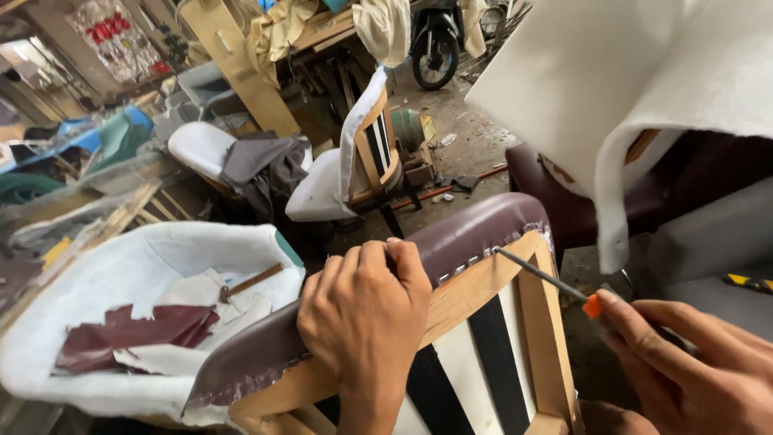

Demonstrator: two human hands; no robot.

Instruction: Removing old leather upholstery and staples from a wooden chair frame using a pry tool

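My left hand (366, 314) grips the top edge of a chair back (475, 234), a wooden frame (538, 330) covered in dark maroon leatherette, with black and white webbing straps (491, 346) across it. My right hand (700, 370) holds a thin metal screwdriver (541, 276) with an orange collar near the handle. Its tip rests on the stapled leatherette edge at the frame's upper right corner.
A white padded seat shell (121, 274) holding maroon scraps (137, 330) lies at left. Thick white foam sheet (644, 80) hangs at upper right over a maroon seat (564, 209). A half-stripped chair (354, 161), a motorbike (435, 40) and wood clutter stand behind.
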